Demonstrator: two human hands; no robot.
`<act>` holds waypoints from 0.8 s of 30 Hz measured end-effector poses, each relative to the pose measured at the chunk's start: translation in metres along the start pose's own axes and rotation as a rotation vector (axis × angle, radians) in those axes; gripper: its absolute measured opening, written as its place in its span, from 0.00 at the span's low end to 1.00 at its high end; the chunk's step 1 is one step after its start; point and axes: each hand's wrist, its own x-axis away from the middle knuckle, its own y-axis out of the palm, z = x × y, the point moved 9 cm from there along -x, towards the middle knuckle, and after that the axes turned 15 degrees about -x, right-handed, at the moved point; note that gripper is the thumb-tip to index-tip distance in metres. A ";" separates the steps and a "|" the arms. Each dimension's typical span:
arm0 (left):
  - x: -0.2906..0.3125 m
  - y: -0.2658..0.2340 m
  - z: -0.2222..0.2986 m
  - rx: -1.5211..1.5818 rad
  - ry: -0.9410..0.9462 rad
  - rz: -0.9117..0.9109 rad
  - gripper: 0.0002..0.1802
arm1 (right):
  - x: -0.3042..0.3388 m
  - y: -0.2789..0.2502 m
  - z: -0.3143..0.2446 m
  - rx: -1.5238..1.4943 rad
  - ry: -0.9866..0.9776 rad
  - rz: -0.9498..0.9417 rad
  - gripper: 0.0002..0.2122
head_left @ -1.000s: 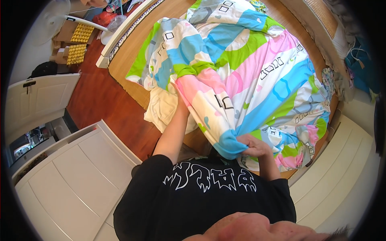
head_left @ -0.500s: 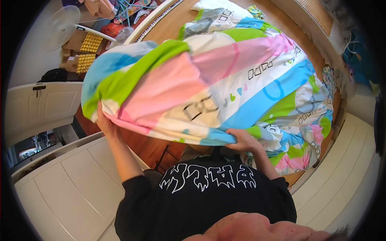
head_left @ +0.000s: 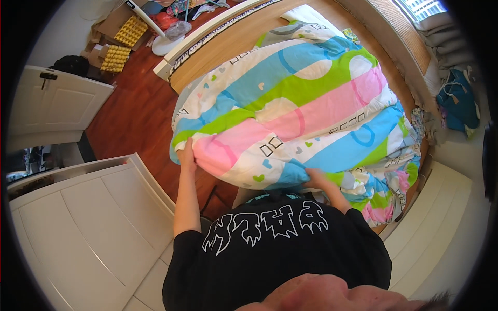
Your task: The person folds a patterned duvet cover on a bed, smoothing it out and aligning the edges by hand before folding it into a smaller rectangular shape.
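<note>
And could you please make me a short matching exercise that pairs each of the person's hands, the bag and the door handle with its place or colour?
Column one:
1. Left hand
2. Bag
3. Right hand
4. Door handle

Column two:
A. On a blue part of the patterned cloth
B. Dark, on the white door
C. At the left end of the patterned cloth's long pink stripe
D. Blue-green

Pairs: 1-C, 2-D, 3-A, 4-B

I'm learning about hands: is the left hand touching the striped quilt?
Touching. The head view shows the left hand gripping the edge of the striped quilt near its left end.
</note>
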 end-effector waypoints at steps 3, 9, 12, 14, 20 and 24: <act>-0.016 -0.001 -0.018 0.055 -0.078 -0.121 0.24 | 0.017 -0.008 -0.006 -0.057 0.106 0.138 0.21; -0.026 0.043 0.030 0.199 -0.126 -0.338 0.23 | 0.043 -0.049 -0.021 0.059 0.010 0.456 0.20; -0.063 0.065 0.084 0.098 -0.028 -0.364 0.20 | 0.042 -0.084 -0.056 0.130 -0.065 0.623 0.19; -0.099 0.081 0.129 0.021 0.085 -0.364 0.18 | 0.051 -0.084 -0.076 0.133 -0.066 0.698 0.19; -0.156 0.163 0.145 -0.501 0.117 -0.314 0.23 | 0.096 0.028 0.029 -0.244 0.107 0.779 0.16; -0.134 0.195 0.050 -1.038 1.017 -0.261 0.41 | 0.123 0.099 0.114 -0.733 0.341 0.790 0.12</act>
